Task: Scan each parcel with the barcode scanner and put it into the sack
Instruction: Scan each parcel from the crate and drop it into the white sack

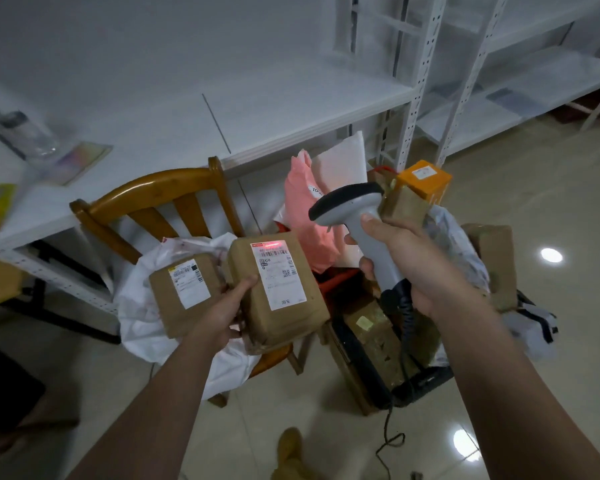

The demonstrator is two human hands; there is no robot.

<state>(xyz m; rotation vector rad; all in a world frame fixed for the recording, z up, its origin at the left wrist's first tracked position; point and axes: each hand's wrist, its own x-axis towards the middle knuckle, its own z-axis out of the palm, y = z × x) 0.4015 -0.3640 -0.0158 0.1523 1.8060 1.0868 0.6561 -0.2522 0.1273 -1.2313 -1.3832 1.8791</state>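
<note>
— Currently, status?
— Left hand [222, 315] grips brown paper-wrapped parcel [278, 292]; right hand [400, 261] grips grey handheld barcode scanner [357, 220].
— Alignment?
— Scanner right of parcel, red beam apparently on label; white plastic sack [139, 317] lies left, nearer left hand.

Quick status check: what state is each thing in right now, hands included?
Scanner: gripped by the right hand, red light on.
Held parcel: in the left hand, label up, red light on its barcode.
Second parcel: lying in the sack, label up.
Sack: open, on the chair.
Orange box: closed, atop the pile.
</note>
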